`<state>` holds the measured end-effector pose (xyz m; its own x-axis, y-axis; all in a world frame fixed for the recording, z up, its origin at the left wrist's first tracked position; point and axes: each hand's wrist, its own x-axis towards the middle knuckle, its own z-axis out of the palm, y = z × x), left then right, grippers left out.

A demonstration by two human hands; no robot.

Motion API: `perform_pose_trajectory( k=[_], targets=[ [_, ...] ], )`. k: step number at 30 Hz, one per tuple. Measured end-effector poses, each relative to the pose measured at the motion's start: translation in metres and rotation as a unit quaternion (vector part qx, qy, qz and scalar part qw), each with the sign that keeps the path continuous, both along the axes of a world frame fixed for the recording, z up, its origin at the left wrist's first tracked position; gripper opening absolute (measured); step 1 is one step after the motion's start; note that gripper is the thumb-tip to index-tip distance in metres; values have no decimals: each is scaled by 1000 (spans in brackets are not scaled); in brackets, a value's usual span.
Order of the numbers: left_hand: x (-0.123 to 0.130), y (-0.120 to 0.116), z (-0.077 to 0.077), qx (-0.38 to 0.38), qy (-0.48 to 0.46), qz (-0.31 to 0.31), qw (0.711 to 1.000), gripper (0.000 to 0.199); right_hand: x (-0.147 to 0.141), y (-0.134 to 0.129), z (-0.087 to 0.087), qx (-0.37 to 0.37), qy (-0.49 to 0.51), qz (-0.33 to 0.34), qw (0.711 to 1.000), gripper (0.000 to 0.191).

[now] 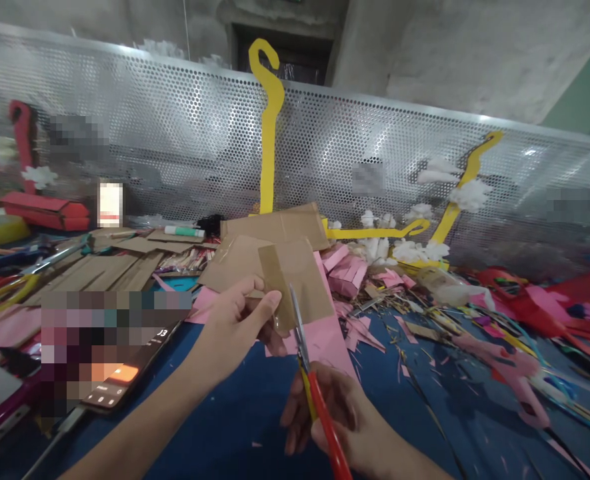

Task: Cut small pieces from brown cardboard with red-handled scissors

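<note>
Near the middle, my left hand (239, 320) pinches a narrow brown cardboard strip (276, 283) between thumb and fingers, holding it upright and slightly tilted. My right hand (337, 413), lower and to the right, is wrapped round the scissors (302, 347), which have red and yellow handles. Their blades point up and lie along the right edge of the strip; whether they touch it I cannot tell. Behind the strip lie larger cardboard pieces (307, 280) over pink sheets (327, 343).
A lit phone (125, 373) lies at the left. A pink glue gun (509, 373) rests at the right among scraps. Yellow hook shapes (268, 153) stand by the perforated metal screen (185, 133). A red box with a hook (49, 210) sits far left.
</note>
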<state>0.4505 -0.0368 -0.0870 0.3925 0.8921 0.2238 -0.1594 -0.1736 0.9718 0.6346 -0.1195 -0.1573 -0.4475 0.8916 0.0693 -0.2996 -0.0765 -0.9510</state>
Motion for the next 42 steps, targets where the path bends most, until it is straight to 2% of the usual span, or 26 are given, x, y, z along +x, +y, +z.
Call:
perform_pose_trajectory(
  k=[12, 16, 22, 28, 31, 42],
  targets=[
    [-1, -1, 3, 25, 16, -22, 999, 24, 0, -3, 0, 10, -11, -24, 1000, 45],
    [0, 0, 1, 21, 17, -33, 999, 24, 0, -2, 3, 10, -10, -30, 999, 48],
    [0, 2, -4, 38, 52, -15, 998, 37, 0, -1, 2, 19, -27, -36, 999, 49],
    [1, -3, -6, 32, 98, -87, 991, 32, 0, 2, 4, 15, -36, -52, 998, 58],
    [1, -4, -7, 26, 96, -104, 990, 31, 0, 2, 3, 0, -27, -59, 998, 60],
    [4, -1, -12, 35, 76, -97, 992, 33, -2, -1, 10, -35, -36, -59, 997, 59]
  ],
)
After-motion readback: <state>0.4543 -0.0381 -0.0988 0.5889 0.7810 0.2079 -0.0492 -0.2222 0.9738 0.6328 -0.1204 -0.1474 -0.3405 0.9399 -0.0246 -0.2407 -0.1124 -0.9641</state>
